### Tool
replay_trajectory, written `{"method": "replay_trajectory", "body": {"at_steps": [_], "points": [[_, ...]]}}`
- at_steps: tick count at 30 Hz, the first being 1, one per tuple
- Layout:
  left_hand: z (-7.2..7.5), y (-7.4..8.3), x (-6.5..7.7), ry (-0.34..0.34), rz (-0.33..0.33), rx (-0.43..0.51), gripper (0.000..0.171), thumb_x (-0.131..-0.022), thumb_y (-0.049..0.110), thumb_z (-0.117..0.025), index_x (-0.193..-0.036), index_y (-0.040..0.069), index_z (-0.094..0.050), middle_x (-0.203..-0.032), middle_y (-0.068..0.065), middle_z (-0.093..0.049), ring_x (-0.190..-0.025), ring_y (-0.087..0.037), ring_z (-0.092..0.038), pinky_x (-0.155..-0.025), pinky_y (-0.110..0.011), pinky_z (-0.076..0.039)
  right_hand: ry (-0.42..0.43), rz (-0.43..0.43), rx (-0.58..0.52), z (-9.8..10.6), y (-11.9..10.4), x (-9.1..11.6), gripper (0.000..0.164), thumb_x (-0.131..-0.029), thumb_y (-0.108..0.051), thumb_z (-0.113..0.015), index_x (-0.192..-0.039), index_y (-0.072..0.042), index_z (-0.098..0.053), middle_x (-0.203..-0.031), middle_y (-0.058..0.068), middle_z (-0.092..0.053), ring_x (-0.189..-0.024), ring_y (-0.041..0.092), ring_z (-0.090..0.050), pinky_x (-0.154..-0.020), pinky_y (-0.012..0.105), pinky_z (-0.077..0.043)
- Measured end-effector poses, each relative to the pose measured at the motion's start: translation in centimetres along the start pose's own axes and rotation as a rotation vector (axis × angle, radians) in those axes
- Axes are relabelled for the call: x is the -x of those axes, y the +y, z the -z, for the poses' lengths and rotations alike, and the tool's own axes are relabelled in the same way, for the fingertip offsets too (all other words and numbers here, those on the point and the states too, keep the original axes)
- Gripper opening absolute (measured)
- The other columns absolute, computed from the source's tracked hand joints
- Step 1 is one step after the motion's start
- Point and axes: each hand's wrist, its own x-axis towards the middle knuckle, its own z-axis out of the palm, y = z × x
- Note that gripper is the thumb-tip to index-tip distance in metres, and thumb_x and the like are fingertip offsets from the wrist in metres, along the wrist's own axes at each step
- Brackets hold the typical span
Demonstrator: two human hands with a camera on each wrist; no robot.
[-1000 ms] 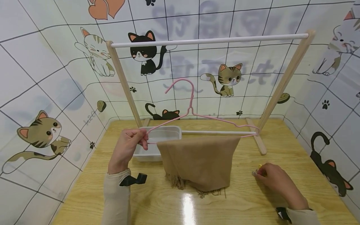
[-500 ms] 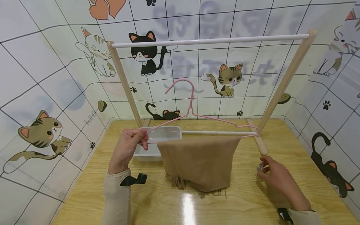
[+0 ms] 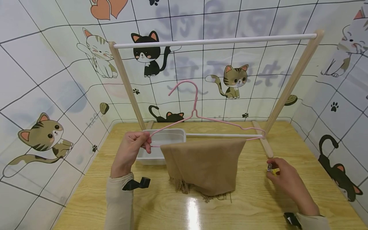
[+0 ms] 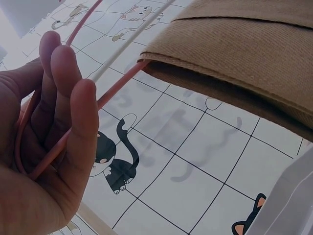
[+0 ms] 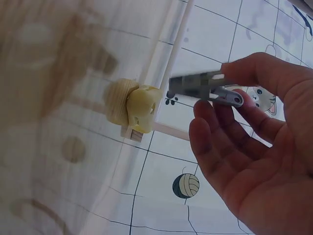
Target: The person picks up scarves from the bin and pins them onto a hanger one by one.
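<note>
My left hand grips the left corner of a pink wire hanger, its hook pointing up. Over the hanger's lower bar drapes a folded tan scarf with a fringed edge. The left wrist view shows the pink wire running through the curled fingers and into the scarf's fold. Down by the right side, my right hand pinches a small grey clip between thumb and fingers. Just beyond it, in the right wrist view, sits a small yellow plastic piece, close to a wooden foot.
A wooden rack with a white top rail stands behind the hanger; its right foot reaches toward my right hand. A white plastic bin is at the left, behind the scarf. Cat-patterned walls border the wooden table.
My right hand has risen slightly and moved to the right with the grey clip, turning it more upright. The left hand, hanger and scarf have stayed still.
</note>
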Motion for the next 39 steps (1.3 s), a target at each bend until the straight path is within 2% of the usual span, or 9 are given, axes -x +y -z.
{"method": "replay_trajectory", "body": {"at_steps": [3,10,16,20,23,26,31,39], "points": [[0.0,-0.1,0.0,0.0,0.002,-0.001,0.035,-0.106,0.016,-0.057,-0.074,0.01,-0.07,-0.056,0.002,-0.064,-0.054,-0.012,-0.064,-0.065,-0.026,-0.053,0.015,0.002,-0.016,0.0,0.0,0.1,0.038,-0.086,-0.004,-0.077,-0.118,0.008,-0.062,-0.106,0.02,-0.068,-0.096,0.037,-0.067,-0.068,0.039,-0.057],[0.0,0.0,0.0,0.014,0.019,-0.005,0.035,-0.106,0.019,-0.058,-0.074,0.01,-0.07,-0.056,0.001,-0.064,-0.054,-0.013,-0.064,-0.065,-0.027,-0.053,0.06,-0.035,-0.054,0.3,-0.3,0.1,0.041,-0.086,-0.003,-0.076,-0.122,0.007,-0.059,-0.107,0.02,-0.069,-0.096,0.036,-0.067,-0.065,0.02,-0.055],[0.0,0.1,0.0,0.023,0.032,-0.016,0.034,-0.105,0.021,-0.059,-0.075,0.01,-0.071,-0.056,0.0,-0.065,-0.055,-0.014,-0.064,-0.066,-0.027,-0.053,0.075,-0.046,-0.086,0.7,-0.9,0.4,0.04,-0.086,-0.002,-0.075,-0.123,0.004,-0.059,-0.113,0.022,-0.068,-0.1,0.039,-0.067,-0.067,0.015,-0.053],[0.1,0.0,0.0,0.016,0.02,-0.004,0.035,-0.106,0.019,-0.058,-0.074,0.01,-0.07,-0.056,0.001,-0.064,-0.054,-0.013,-0.064,-0.066,-0.027,-0.054,0.084,-0.041,-0.101,1.0,-1.3,0.5,0.039,-0.087,-0.003,-0.077,-0.121,0.001,-0.06,-0.114,0.02,-0.068,-0.096,0.007,-0.067,-0.068,0.013,-0.053],[0.1,-0.1,0.0,0.012,0.013,0.004,0.035,-0.106,0.018,-0.058,-0.074,0.011,-0.07,-0.056,0.002,-0.064,-0.054,-0.012,-0.064,-0.066,-0.026,-0.054,0.096,-0.03,-0.106,1.3,-1.6,0.5,0.038,-0.087,-0.006,-0.079,-0.12,0.0,-0.06,-0.113,0.02,-0.069,-0.093,-0.02,-0.05,-0.068,0.012,-0.052],[0.1,-0.2,0.0,0.014,0.016,0.005,0.035,-0.106,0.018,-0.058,-0.074,0.011,-0.07,-0.056,0.002,-0.065,-0.054,-0.012,-0.064,-0.067,-0.026,-0.054,0.098,-0.027,-0.109,1.6,-1.8,0.5,0.039,-0.089,-0.013,-0.08,-0.121,-0.002,-0.061,-0.112,0.019,-0.07,-0.094,-0.027,-0.042,-0.069,0.013,-0.053],[0.1,-0.2,-0.1,0.013,0.013,0.007,0.035,-0.106,0.017,-0.057,-0.074,0.011,-0.07,-0.056,0.002,-0.065,-0.054,-0.012,-0.064,-0.067,-0.026,-0.054,0.098,-0.038,-0.115,2.0,-2.3,0.6,0.04,-0.091,-0.023,-0.079,-0.124,-0.006,-0.061,-0.113,0.018,-0.071,-0.092,-0.025,-0.047,-0.069,0.01,-0.051],[0.1,-0.1,-0.1,0.01,0.003,-0.003,0.035,-0.106,0.017,-0.057,-0.074,0.012,-0.07,-0.057,0.003,-0.065,-0.054,-0.01,-0.064,-0.066,-0.026,-0.055,0.18,0.007,-0.178,3.5,-4.3,0.6,0.041,-0.091,-0.014,-0.079,-0.126,-0.005,-0.06,-0.116,0.022,-0.071,-0.091,-0.026,-0.05,-0.07,0.003,-0.047]]}}
